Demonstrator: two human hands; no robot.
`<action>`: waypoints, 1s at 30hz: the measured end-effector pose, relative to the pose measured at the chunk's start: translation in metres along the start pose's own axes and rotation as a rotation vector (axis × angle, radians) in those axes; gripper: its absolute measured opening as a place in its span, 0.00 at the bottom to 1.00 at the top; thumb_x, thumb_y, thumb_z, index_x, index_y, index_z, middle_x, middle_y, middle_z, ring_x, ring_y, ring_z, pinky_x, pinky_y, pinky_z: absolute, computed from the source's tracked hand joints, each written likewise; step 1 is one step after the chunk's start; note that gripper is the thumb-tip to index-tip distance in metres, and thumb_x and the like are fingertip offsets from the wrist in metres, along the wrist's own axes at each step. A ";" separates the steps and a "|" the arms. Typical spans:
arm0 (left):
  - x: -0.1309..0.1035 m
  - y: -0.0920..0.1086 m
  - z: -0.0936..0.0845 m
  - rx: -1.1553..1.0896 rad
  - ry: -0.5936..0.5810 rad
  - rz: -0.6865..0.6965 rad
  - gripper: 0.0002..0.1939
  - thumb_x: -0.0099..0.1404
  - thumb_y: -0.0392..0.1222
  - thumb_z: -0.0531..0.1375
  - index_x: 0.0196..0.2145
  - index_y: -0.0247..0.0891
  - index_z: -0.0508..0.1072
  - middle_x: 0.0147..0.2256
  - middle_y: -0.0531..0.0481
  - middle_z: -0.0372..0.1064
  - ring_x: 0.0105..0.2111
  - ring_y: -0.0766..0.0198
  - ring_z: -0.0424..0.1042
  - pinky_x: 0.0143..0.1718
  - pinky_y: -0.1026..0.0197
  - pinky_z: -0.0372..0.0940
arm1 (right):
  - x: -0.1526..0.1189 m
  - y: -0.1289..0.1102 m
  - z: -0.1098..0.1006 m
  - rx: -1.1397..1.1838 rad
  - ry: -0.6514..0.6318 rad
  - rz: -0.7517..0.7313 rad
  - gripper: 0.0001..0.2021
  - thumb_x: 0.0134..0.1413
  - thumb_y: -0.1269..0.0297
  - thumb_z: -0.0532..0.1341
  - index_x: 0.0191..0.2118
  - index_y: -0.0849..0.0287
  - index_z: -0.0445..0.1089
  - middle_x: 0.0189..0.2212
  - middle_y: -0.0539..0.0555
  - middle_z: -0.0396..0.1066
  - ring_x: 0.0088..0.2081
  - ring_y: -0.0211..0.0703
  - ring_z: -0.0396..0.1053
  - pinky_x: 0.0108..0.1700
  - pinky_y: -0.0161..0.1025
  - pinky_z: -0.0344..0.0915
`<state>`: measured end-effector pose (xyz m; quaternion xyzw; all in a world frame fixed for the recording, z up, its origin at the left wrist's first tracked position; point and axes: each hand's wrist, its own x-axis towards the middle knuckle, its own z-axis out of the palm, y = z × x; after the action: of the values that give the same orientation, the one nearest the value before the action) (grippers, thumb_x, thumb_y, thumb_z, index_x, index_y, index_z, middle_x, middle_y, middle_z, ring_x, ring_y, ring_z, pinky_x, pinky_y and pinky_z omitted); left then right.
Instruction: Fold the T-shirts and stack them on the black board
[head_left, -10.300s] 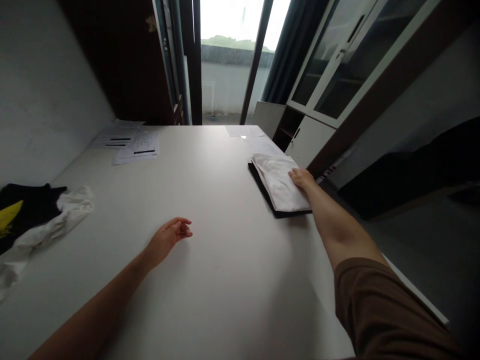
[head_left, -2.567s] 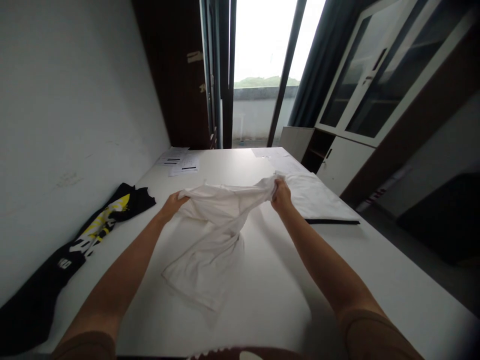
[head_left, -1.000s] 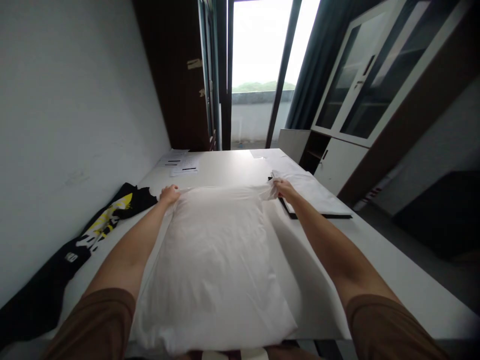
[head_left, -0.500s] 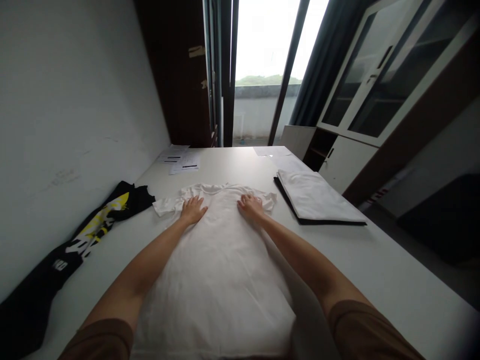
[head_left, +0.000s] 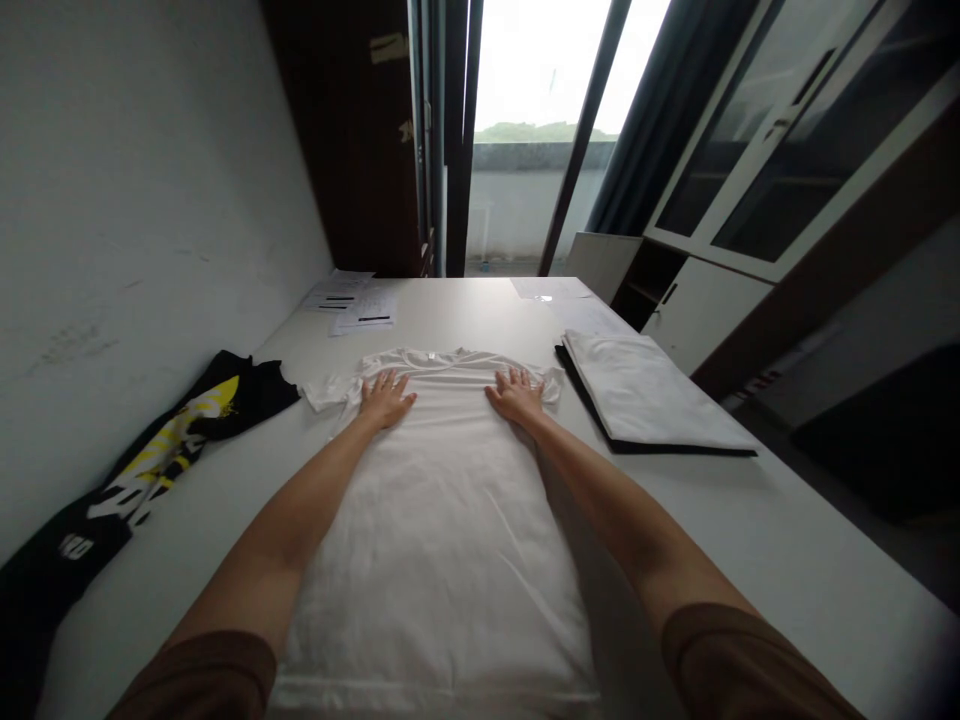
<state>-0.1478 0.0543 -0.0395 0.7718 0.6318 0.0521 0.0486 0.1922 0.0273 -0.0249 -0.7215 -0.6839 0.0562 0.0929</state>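
A white T-shirt (head_left: 442, 520) lies spread on the white table (head_left: 757, 570), its collar at the far end and its hem toward me. Flat on its upper left part, near the left sleeve, rests my left hand (head_left: 385, 400), fingers spread. My right hand (head_left: 516, 396) presses on the upper right part beside the right sleeve, also with fingers apart. Small creases run across the chest between both hands.
Folded white cloth (head_left: 652, 390) lies over black cloth at the right. A black garment with yellow and white print (head_left: 172, 440) lies along the left wall. Papers (head_left: 364, 308) are at the far left of the table. Cabinets (head_left: 705, 310) stand beyond the right edge.
My right hand has moved slightly right and its fingers have spread. The shirt's collar and shoulders look straighter, and its near right part lies smoother. The view has shifted a little.
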 end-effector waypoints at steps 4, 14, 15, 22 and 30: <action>0.011 -0.002 -0.003 -0.003 0.002 0.013 0.35 0.73 0.64 0.43 0.72 0.51 0.50 0.74 0.46 0.38 0.72 0.44 0.37 0.67 0.31 0.33 | 0.011 0.002 0.001 0.003 0.031 -0.013 0.34 0.67 0.40 0.48 0.71 0.51 0.55 0.73 0.60 0.44 0.72 0.66 0.38 0.66 0.73 0.33; -0.039 0.085 -0.041 -0.068 0.204 0.261 0.20 0.71 0.40 0.53 0.58 0.38 0.72 0.59 0.39 0.66 0.58 0.51 0.65 0.61 0.49 0.56 | 0.006 0.018 -0.020 0.280 0.261 0.048 0.22 0.69 0.62 0.45 0.53 0.59 0.74 0.53 0.60 0.75 0.55 0.51 0.69 0.63 0.47 0.56; -0.059 0.104 -0.042 -0.091 0.173 0.379 0.18 0.71 0.40 0.53 0.55 0.39 0.73 0.54 0.40 0.70 0.53 0.53 0.69 0.57 0.51 0.61 | 0.003 0.025 -0.020 0.316 0.256 0.057 0.21 0.69 0.62 0.46 0.52 0.59 0.75 0.49 0.59 0.77 0.52 0.50 0.71 0.59 0.44 0.60; -0.228 0.222 -0.046 -0.069 0.005 1.235 0.23 0.70 0.62 0.54 0.51 0.43 0.71 0.41 0.40 0.73 0.37 0.53 0.73 0.37 0.50 0.65 | -0.025 0.083 -0.022 0.363 0.141 -0.286 0.16 0.61 0.69 0.55 0.48 0.55 0.78 0.55 0.53 0.75 0.57 0.46 0.68 0.62 0.40 0.59; -0.265 0.265 -0.052 0.001 -0.268 1.103 0.08 0.69 0.44 0.58 0.44 0.43 0.70 0.37 0.44 0.75 0.35 0.54 0.76 0.31 0.55 0.65 | -0.053 0.104 -0.022 0.335 0.236 -0.265 0.12 0.63 0.67 0.58 0.46 0.55 0.79 0.55 0.54 0.74 0.58 0.46 0.68 0.63 0.40 0.59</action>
<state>0.0499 -0.2574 0.0438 0.9875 0.1234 -0.0290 0.0934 0.2958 -0.0313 -0.0276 -0.6014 -0.7382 0.0712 0.2972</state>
